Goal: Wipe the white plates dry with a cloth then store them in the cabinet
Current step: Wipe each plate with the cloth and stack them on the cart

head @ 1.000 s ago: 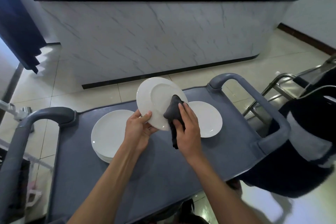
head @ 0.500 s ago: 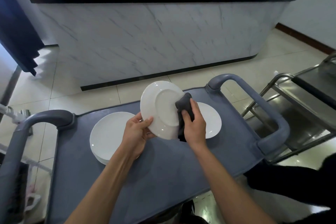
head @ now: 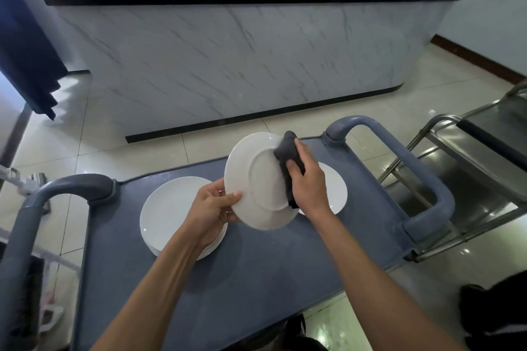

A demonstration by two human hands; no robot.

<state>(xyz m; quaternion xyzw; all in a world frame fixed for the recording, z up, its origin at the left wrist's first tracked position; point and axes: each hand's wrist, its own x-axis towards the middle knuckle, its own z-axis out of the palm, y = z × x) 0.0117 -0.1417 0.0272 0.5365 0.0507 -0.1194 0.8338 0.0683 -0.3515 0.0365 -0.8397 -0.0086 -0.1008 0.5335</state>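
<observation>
Above the grey-blue plastic cart top, the left hand pinches the lower-left rim of a tilted round white plate, thumb on its face. The right hand clasps a dark grey cloth against the plate's right edge. On the cart, a stack of white plates lies left of the held plate and a single white plate right, partly hidden behind the right hand.
</observation>
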